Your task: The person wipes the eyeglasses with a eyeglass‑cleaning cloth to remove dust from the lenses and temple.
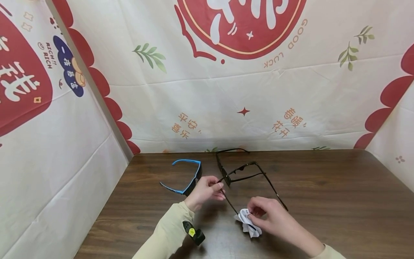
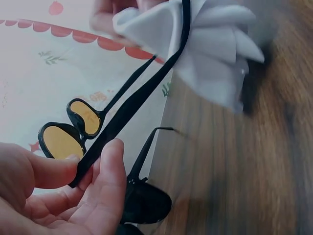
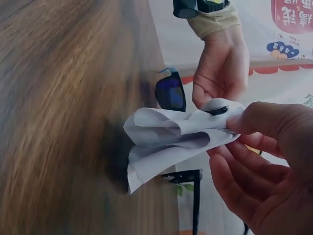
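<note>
In the head view, my left hand (image 1: 207, 190) holds black-framed glasses (image 1: 271, 187) above the table, pinching one temple near its hinge. The left wrist view shows their yellow lenses (image 2: 61, 141) and the thumb and fingers on the black temple arm (image 2: 129, 105). My right hand (image 1: 273, 216) pinches a folded white cloth (image 1: 248, 225) around the far end of that same temple. In the right wrist view, the black tip pokes out of the cloth (image 3: 166, 132). The other temple sticks out freely to the right.
Dark sunglasses (image 1: 227, 178) lie unfolded on the wooden table (image 1: 339, 201), behind the held pair. Blue-and-black sunglasses (image 1: 196, 175) lie left of them, partly behind my left hand. A printed white cloth backdrop (image 1: 210, 97) rises along the table's back edge.
</note>
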`<state>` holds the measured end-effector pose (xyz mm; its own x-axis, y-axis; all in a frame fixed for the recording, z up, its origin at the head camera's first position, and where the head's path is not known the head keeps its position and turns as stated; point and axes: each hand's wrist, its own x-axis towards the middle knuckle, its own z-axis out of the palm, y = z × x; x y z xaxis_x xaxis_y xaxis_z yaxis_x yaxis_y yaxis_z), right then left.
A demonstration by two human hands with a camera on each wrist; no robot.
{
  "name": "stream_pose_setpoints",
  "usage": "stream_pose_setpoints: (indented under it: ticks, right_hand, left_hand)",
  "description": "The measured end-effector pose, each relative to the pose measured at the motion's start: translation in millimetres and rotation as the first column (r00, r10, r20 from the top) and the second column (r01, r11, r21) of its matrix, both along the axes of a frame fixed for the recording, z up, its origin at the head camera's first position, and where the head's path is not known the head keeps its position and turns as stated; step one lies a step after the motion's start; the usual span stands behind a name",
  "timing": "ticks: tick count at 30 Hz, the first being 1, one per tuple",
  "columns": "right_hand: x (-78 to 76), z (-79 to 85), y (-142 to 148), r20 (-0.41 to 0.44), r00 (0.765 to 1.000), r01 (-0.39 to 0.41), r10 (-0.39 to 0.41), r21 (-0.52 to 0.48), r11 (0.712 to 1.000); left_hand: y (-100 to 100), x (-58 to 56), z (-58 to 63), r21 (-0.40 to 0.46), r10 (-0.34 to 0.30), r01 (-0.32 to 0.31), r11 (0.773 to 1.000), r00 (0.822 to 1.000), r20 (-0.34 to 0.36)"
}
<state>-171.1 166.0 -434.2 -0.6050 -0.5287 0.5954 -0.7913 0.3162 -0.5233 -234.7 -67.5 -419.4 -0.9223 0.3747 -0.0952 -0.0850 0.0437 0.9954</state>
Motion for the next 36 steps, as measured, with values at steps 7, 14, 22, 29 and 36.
stream_pose_setpoints:
  ticks: [7, 14, 22, 29, 36]
  right_hand:
    - [-5.2, 1.7, -11, 0.152, 0.986, 0.072, -0.069, -0.012, 0.997]
    - [-10.7, 7.1, -25, 0.288, 0.948, 0.171, -0.137, -0.096, 0.981]
    - [-19.3, 8.3, -38, 0.335, 0.912, 0.303, -0.238, -0.155, 0.940]
    - [-20.8, 4.2, -41, 0.352, 0.896, 0.351, -0.272, -0.186, 0.917]
    - [-20.4, 1.9, -36, 0.366, 0.908, 0.292, -0.202, -0.209, 0.933]
  left_hand:
    - [8, 5.0, -3.2, 0.018, -0.009, 0.009, 1.000, 1.000, 0.012]
    - [15, 11.5, -2.0, -0.063, 0.016, -0.015, 0.998, 1.000, 0.012]
    - [25, 18.6, -2.0, -0.169, -0.005, -0.003, 0.986, 0.999, -0.047]
    - [29, 18.0, -3.9, -0.093, -0.014, 0.017, 0.996, 0.999, 0.030]
    - [28, 16.4, -3.4, -0.089, -0.023, 0.027, 0.996, 0.998, 0.050]
